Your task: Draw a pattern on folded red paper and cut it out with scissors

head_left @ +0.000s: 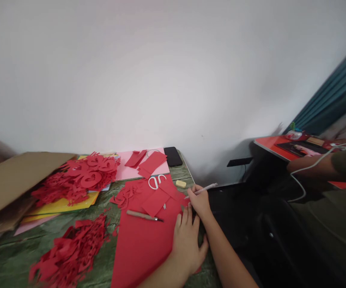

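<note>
My left hand [187, 240] lies flat with fingers stretched out on a large red paper sheet [140, 244], pressing its right edge down. My right hand [199, 201] is closed in a writing grip on a white pen [204, 189], its tip at the sheet's upper right edge. On the sheet lies a craft knife with a pale handle [143, 216]. White-handled scissors [157, 181] and smaller red paper pieces [158, 198] rest just beyond.
Piles of red paper cut-outs [80, 176] [71, 252] lie at left on the green table [14, 260]. Brown cardboard [11, 180], a pink sheet [128, 170], a black phone [173, 156] and a yellow eraser [180, 183] sit farther back. Another person's arm [319, 168] and a red desk [277, 145] are at right.
</note>
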Demonstrator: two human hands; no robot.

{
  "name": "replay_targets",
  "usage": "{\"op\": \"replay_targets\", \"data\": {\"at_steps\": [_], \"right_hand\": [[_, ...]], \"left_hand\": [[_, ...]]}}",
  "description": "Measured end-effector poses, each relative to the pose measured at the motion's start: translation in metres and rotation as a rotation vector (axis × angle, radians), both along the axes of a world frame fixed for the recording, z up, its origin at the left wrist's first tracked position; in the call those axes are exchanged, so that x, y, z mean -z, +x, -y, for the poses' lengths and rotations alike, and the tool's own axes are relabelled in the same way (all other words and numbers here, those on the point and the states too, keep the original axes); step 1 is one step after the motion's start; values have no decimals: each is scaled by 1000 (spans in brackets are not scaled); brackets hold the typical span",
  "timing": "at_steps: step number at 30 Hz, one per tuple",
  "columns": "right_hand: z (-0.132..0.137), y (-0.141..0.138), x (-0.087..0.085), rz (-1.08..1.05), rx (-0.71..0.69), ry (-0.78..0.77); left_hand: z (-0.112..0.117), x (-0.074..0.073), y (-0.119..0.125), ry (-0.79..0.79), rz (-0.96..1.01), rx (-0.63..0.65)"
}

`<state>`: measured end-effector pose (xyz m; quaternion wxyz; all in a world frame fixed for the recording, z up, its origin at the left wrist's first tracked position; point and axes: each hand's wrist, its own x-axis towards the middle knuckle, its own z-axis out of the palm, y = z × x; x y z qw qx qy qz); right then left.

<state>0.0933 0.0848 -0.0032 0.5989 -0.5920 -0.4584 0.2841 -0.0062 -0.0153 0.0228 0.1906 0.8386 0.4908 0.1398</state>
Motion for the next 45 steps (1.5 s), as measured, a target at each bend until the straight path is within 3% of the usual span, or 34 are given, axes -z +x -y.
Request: {"op": "replay_targets", "data": {"at_steps": [45], "right_hand": [[2,2,0,18,-10,-25]], "left_hand": [[-1,-1,2,33,3,-8]]}}
